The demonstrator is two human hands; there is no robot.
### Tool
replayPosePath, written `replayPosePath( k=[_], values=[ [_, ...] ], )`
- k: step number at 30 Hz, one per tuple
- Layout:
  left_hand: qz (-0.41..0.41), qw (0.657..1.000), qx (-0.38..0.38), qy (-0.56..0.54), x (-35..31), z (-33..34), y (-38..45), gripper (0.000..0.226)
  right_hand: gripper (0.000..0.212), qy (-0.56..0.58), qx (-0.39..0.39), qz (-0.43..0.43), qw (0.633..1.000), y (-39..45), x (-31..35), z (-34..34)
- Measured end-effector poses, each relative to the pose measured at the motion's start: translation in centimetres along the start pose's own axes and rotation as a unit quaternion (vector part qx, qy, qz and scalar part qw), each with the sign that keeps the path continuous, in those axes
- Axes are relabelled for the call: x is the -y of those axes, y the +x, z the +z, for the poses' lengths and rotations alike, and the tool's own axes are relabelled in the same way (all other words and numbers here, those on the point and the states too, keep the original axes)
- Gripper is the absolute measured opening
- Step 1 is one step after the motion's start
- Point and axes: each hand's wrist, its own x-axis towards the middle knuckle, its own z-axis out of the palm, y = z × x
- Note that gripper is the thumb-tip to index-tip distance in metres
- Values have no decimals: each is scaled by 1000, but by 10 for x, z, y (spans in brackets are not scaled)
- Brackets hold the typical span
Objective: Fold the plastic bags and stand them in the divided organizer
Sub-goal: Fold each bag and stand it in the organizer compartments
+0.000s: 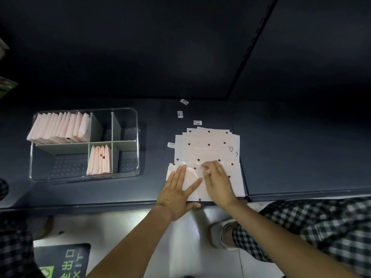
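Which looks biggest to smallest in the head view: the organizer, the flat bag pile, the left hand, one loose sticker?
1. Organizer
2. Flat bag pile
3. Left hand, though it sits nearer the camera
4. Loose sticker

Bags: thin glossy plastic film, pale pink, dark dots, crinkly glare near the fold. Organizer: clear glossy plastic walls, matt grey-green dividers. Shelf: matt dark, smooth. Stickers: white paper labels.

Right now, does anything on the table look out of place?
Yes: small white labels lie scattered on the table beyond the bag stack, which is fanned unevenly. The organizer looks tidy.
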Motion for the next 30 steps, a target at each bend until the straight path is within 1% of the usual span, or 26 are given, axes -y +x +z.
replayPosePath(
  k=[2,3,5,7,8,9,10,12,14,15,17,21,24,26,28,30],
  values=[
    [2,1000,6,5,0,-1,0,73,23,126,65,53,988,-2,5,8],
    [2,1000,8,6,1,-1,1,73,23,176,67,96,977,-1,5,10],
    [9,1000,10,7,4,-2,1,73,25,259,25,184,948,-1,1,12],
    [19,1000,4,6,10,-3,-3,71,24,294,-18,233,927,1,-4,9],
    [22,1000,-2,2,14,-2,-6,71,23,283,-31,246,927,1,-6,7],
    [23,1000,-8,-3,19,-1,-10,70,21,253,-39,249,934,1,-7,6],
    [24,1000,-12,-6,24,0,-13,70,21,202,-36,239,949,0,-9,5],
    [24,1000,-11,-7,32,2,-20,68,24,62,9,182,981,-2,-14,5],
    [25,1000,-5,-8,34,3,-22,67,32,-44,49,124,990,-1,-19,3],
    [24,1000,-4,-8,34,2,-23,67,35,-66,60,114,989,1,-19,1],
    [22,1000,-5,-7,32,1,-23,67,40,-77,85,126,985,10,-17,-4],
    [13,1000,-3,-16,31,0,-23,66,41,-88,178,168,966,31,-14,-15],
    [7,1000,-2,-26,31,-1,-22,66,33,-178,243,154,941,43,-9,-21],
    [0,999,2,-32,31,-1,-22,64,22,-215,262,122,933,46,-5,-22],
    [-9,999,4,-46,31,0,-22,63,16,-190,268,113,938,45,-5,-21],
    [-21,997,2,-74,31,2,-25,60,21,-149,270,122,943,41,-5,-22]
  ],
)
